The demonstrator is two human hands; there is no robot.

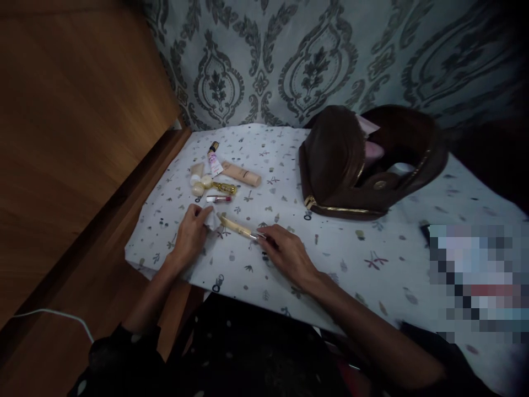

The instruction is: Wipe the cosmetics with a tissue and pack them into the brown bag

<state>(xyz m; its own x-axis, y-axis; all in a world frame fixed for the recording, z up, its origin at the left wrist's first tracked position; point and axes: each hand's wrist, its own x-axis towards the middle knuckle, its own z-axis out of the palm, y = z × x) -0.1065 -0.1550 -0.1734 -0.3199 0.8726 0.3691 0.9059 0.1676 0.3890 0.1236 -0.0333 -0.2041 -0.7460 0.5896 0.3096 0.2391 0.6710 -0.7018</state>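
Note:
My right hand (285, 251) pinches the silver end of a slim, pale yellow cosmetic tube (237, 227), which lies almost level above the cloth. At the tube's other end, my left hand (192, 231) is closed on a white tissue (212, 219). Whether the tissue touches the tube I cannot tell. Just beyond my left hand are a lipstick (219, 198) with a dark red end, a small gold bottle (224, 188) and round cream-coloured pots (202, 186). Behind them lie a beige tube (241, 173), a white and pink tube (215, 164) and a smaller beige tube (196, 172).
An unzipped brown bag (336, 160) with pink and white items inside stands at the back right. A blurred-out rectangular object (479, 275) lies at the far right. The patterned white cloth (351, 248) covers the surface, and a wooden panel (82, 71) rises at the left.

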